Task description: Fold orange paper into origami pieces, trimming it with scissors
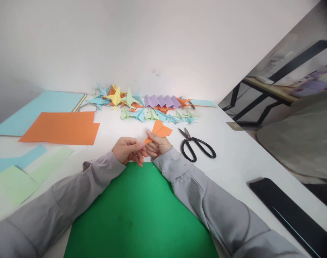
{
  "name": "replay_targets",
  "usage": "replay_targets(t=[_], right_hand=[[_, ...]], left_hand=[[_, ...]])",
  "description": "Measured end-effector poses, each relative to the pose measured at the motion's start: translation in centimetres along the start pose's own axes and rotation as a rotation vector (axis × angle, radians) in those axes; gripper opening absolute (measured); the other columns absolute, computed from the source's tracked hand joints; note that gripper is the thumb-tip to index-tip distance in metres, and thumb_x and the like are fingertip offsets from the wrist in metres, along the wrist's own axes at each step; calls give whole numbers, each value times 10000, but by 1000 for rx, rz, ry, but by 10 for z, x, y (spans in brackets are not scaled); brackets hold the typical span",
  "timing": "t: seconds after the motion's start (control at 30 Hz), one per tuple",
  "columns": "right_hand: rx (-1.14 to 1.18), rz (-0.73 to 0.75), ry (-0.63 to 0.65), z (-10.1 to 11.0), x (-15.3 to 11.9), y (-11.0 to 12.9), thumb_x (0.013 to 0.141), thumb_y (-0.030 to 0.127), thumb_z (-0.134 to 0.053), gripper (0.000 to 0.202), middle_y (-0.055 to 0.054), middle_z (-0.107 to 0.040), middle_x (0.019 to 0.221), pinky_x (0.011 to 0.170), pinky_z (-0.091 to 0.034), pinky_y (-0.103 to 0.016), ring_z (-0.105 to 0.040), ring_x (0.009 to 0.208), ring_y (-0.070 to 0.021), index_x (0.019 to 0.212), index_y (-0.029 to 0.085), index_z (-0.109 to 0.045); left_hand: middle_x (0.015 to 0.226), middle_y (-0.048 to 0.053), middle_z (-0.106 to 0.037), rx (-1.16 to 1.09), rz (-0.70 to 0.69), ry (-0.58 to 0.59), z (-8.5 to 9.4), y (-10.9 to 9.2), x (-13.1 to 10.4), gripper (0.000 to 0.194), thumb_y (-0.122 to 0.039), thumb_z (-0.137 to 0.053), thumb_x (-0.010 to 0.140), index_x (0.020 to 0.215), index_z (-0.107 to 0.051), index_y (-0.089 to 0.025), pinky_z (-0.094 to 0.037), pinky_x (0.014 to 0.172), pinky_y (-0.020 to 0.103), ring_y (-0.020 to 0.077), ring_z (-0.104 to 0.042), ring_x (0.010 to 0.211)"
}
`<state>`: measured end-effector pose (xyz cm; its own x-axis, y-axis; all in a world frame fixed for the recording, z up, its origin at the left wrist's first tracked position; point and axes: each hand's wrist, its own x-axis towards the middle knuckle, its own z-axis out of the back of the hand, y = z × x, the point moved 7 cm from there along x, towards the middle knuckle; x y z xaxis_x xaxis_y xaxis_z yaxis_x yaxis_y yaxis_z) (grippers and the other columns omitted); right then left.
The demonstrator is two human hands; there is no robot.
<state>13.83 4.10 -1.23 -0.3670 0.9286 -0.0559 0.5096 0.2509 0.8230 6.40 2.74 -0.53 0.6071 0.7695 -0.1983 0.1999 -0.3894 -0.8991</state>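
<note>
Both my hands hold a small orange folded paper plane (160, 129) just beyond the far edge of a green mat (136, 211). My left hand (129, 149) pinches its narrow tip between thumb and forefinger, the other fingers loosely curled. Around the body of the plane, my right hand (158, 144) is closed, thumb on top. The plane's two wings spread away from me, to the right. Black-handled scissors (189, 138) lie to the right of my right hand, blades slightly apart and pointing toward the wall.
Folded paper pieces, including a yellow star shape (116, 96) and purple pleated paper (162, 101), line the wall. Orange sheets (61, 127), a light blue sheet (45, 107) and green offcuts (17, 182) lie left. A long black object (289, 215) lies right, near the table edge.
</note>
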Motion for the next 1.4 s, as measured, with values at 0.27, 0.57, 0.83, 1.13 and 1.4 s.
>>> replay_targets(t=[0.27, 0.57, 0.83, 1.13, 1.4], right_hand=[[48, 33, 17, 1, 1, 3, 730, 461, -603, 662, 68, -207, 216, 226, -129, -166, -193, 195, -19, 272, 179, -216], [-130, -1, 32, -6, -1, 0, 612, 539, -667, 545, 90, -270, 235, 219, -123, -171, -178, 205, -16, 347, 172, -363], [-238, 37, 44, -14, -5, -4, 592, 568, -666, 479, 39, -454, 296, 224, -151, -185, -298, 213, -41, 440, 150, -489], [-161, 105, -31, -6, -7, -3, 636, 483, -699, 450, 83, -308, 280, 261, -187, -204, -278, 241, -51, 425, 197, -424], [-176, 140, -18, -10, -8, 0, 688, 533, -625, 554, 63, -306, 263, 238, -159, -207, -290, 223, -55, 347, 199, -344]], left_hand=[[639, 72, -666, -64, 5, 99, -4, 3, 1, 299, -301, -754, 596, 724, -625, -64, -505, 377, 238, 153, -619, 480], [579, 86, -651, -101, 69, 146, -4, 3, 1, 193, -241, -655, 634, 665, -626, -52, -529, 420, 305, 202, -634, 498], [457, 34, -594, 148, -37, 15, -1, 0, -1, 343, -385, -762, 552, 534, -594, -87, -490, 349, 258, 140, -557, 356], [426, 32, -589, 159, -52, -7, -1, -3, -2, 338, -382, -763, 545, 506, -587, -97, -464, 333, 246, 144, -549, 334], [418, 36, -591, 183, -72, 7, 0, -2, -1, 322, -379, -745, 575, 523, -603, -95, -457, 345, 237, 143, -554, 346]])
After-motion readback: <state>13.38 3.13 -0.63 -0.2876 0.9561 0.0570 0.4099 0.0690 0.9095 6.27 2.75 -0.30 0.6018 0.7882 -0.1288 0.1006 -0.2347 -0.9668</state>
